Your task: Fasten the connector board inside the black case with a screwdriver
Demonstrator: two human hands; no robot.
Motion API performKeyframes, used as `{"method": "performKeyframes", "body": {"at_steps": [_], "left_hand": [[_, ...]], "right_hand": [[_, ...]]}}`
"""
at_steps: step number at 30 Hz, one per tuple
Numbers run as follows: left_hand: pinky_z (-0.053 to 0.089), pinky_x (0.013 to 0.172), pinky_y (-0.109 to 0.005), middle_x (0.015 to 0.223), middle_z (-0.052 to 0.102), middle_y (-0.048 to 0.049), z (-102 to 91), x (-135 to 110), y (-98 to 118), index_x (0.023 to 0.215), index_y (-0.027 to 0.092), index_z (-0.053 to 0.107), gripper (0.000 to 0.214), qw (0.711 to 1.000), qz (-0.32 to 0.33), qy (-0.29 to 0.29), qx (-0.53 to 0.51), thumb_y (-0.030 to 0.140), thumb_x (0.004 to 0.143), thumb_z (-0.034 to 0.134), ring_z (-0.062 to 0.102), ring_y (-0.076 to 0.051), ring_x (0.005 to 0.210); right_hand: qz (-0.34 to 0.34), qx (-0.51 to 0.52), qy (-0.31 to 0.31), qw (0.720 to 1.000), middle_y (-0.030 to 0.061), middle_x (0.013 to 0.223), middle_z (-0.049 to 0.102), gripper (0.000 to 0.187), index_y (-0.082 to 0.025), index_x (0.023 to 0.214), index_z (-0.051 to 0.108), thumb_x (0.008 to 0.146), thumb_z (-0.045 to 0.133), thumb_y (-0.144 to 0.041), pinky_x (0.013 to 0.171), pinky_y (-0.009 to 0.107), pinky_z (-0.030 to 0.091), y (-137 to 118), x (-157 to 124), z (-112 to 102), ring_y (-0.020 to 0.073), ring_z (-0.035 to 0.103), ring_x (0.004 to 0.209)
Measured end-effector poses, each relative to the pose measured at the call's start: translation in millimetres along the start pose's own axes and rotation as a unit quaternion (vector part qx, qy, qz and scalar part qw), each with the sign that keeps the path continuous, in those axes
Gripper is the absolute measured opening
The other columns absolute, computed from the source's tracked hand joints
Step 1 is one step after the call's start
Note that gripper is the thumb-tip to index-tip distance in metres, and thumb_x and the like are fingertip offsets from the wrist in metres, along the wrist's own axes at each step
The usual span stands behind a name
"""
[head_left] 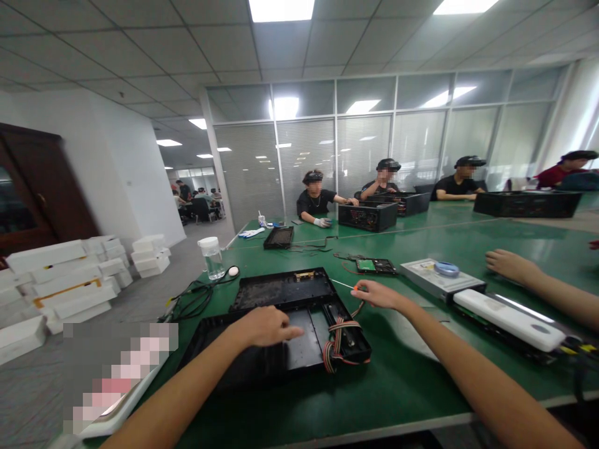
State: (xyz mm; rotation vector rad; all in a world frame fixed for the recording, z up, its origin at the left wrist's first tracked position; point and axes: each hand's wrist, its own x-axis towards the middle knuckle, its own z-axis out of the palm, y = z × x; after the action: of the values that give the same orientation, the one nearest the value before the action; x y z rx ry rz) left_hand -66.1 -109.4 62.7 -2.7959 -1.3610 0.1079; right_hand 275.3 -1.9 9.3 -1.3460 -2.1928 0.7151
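A black metal case [262,368] lies open on the table in front of me, with a flat panel [276,291] along its far side. My left hand [264,325] is over the case, thumb stretched out and no object visible in it; some fingertips are hidden. At the right of the panel, my right hand [378,294] grips a screwdriver [344,284] with an orange handle, its thin shaft pointing left toward the panel's edge. A striped ribbon cable [334,342] is looped around the right end of the case.
Beyond sits a small black frame with a green circuit board [368,265]. To the right are a silver box [440,279] with blue tape on it and another person's hand [510,265]. A clear bottle [213,257] and black cables [191,299] stand left. Several people work across the green table.
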Motion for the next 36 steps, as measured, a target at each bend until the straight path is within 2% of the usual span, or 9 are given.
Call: {"method": "performKeyframes", "body": {"at_steps": [2, 4, 10, 13, 16, 19, 24, 32, 36], "left_hand": [[0.042, 0.072, -0.028, 0.094, 0.061, -0.0091, 2.4, 23, -22, 0.099, 0.016, 0.057, 0.044, 0.996, -0.021, 0.085, 0.014, 0.052, 0.082, 0.040, 0.057, -0.021, 0.086], [0.041, 0.079, -0.028, 0.105, 0.058, -0.0102, 11.6, 44, -42, 0.109, 0.015, 0.051, 0.046, 0.994, -0.017, 0.106, 0.021, 0.047, 0.076, 0.054, 0.053, -0.022, 0.096], [0.041, 0.078, -0.027, 0.088, 0.063, -0.0050, 42.2, 74, -67, 0.086, 0.019, 0.060, 0.019, 0.996, 0.016, 0.086, 0.016, 0.035, 0.081, 0.050, 0.056, -0.020, 0.087], [0.042, 0.075, -0.028, 0.085, 0.062, -0.0050, 43.4, 76, -66, 0.087, 0.020, 0.059, 0.018, 0.997, 0.000, 0.074, 0.033, 0.035, 0.079, 0.053, 0.057, -0.021, 0.086], [0.043, 0.072, -0.029, 0.092, 0.059, -0.0066, 40.3, 76, -58, 0.105, 0.021, 0.053, 0.032, 0.993, -0.032, 0.083, 0.071, 0.032, 0.076, 0.058, 0.057, -0.022, 0.084], [0.042, 0.076, -0.030, 0.111, 0.049, -0.0090, 40.0, 75, -45, 0.117, 0.022, 0.044, 0.047, 0.983, 0.027, 0.140, 0.112, 0.024, 0.074, 0.060, 0.053, -0.021, 0.089], [0.040, 0.077, -0.029, 0.100, 0.048, -0.0080, 50.0, 79, -36, 0.084, 0.017, 0.060, 0.013, 0.957, 0.163, 0.184, 0.152, 0.016, 0.083, 0.047, 0.047, -0.018, 0.089], [0.038, 0.080, -0.032, 0.105, 0.049, -0.0114, 45.5, 76, -35, 0.089, 0.013, 0.053, 0.015, 0.951, 0.156, 0.214, 0.162, 0.015, 0.086, 0.038, 0.046, -0.021, 0.095], [0.041, 0.067, -0.027, 0.084, 0.056, -0.0075, 30.5, 88, -21, 0.090, 0.014, 0.049, 0.014, 0.972, 0.115, 0.156, 0.133, 0.015, 0.085, 0.036, 0.053, -0.017, 0.075]], "right_hand": [[-0.006, 0.000, -0.031, 0.999, 0.0000, 0.054, 0.054, 0.060, -0.013, 0.086, 0.059, 0.070, 0.042, -0.068, 0.044, 0.021, 0.031, -9, 1, 9, 0.0105, 0.045, 0.044], [-0.009, -0.015, -0.083, 0.996, -0.0001, 0.049, 0.052, 0.061, -0.012, 0.074, 0.060, 0.071, 0.038, -0.070, 0.045, 0.021, 0.031, -15, 0, 16, 0.0098, 0.043, 0.043], [0.039, -0.020, -0.180, 0.983, -0.0031, 0.038, 0.040, 0.070, -0.010, 0.064, 0.061, 0.069, 0.033, -0.074, 0.040, 0.020, 0.025, -13, -5, 14, 0.0064, 0.033, 0.036], [0.042, -0.001, -0.195, 0.980, -0.0041, 0.037, 0.038, 0.068, -0.010, 0.066, 0.061, 0.068, 0.035, -0.074, 0.038, 0.020, 0.023, -10, -6, 11, 0.0059, 0.031, 0.035], [0.040, 0.018, -0.182, 0.982, -0.0043, 0.040, 0.040, 0.065, -0.012, 0.070, 0.059, 0.069, 0.036, -0.073, 0.037, 0.019, 0.022, -10, -4, 13, 0.0058, 0.031, 0.036], [0.030, 0.039, -0.158, 0.986, -0.0042, 0.044, 0.043, 0.060, -0.013, 0.073, 0.056, 0.070, 0.038, -0.070, 0.037, 0.019, 0.022, -12, -1, 20, 0.0058, 0.033, 0.037], [0.005, 0.056, -0.110, 0.992, -0.0033, 0.049, 0.047, 0.053, -0.013, 0.075, 0.056, 0.073, 0.042, -0.064, 0.041, 0.019, 0.026, -11, 5, 33, 0.0069, 0.038, 0.042], [-0.008, 0.073, -0.087, 0.994, -0.0032, 0.051, 0.047, 0.048, -0.013, 0.077, 0.056, 0.076, 0.043, -0.059, 0.044, 0.020, 0.028, -6, 9, 40, 0.0079, 0.040, 0.045], [-0.015, 0.067, -0.072, 0.995, -0.0021, 0.053, 0.051, 0.047, -0.012, 0.074, 0.058, 0.075, 0.045, -0.057, 0.045, 0.020, 0.029, -7, 10, 43, 0.0085, 0.042, 0.046]]}}
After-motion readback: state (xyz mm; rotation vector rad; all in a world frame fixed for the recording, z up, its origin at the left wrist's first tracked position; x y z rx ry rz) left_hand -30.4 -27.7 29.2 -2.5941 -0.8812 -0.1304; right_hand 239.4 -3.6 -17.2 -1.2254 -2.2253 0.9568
